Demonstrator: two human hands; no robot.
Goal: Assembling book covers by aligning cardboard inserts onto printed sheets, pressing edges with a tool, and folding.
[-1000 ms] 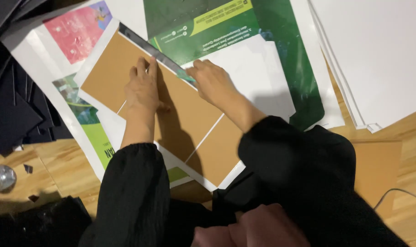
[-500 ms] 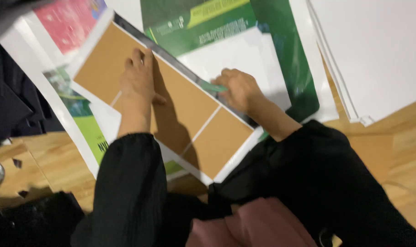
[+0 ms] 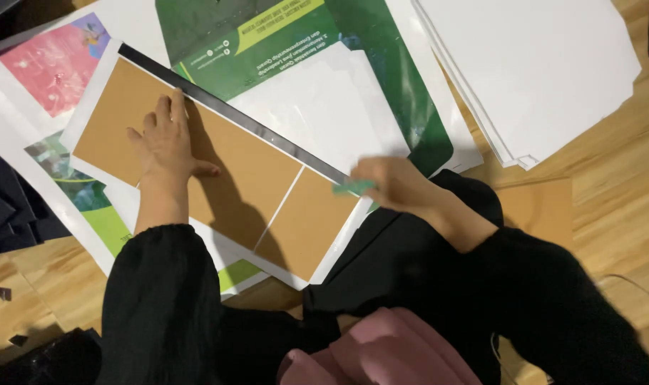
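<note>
Flat on the brown cardboard sheet (image 3: 246, 187), the left hand (image 3: 169, 142) lies spread open, fingers pressing down beside the long metal ruler (image 3: 232, 114) that runs along the sheet's upper edge. Near the ruler's lower end, the right hand (image 3: 399, 184) is closed around a small green cutter (image 3: 353, 187). Everything rests on printed posters (image 3: 296, 43) on the wooden floor (image 3: 610, 178), with a stack of white sheets (image 3: 538, 71) nearby.

Your left hand (image 3: 169, 142) lies flat, palm down, fingers stretched forward, thumb out to the side, black sleeve down to the wrist. Your right hand (image 3: 399, 184) is curled into a pinching grip, blurred, forearm bare below its black sleeve.
</note>
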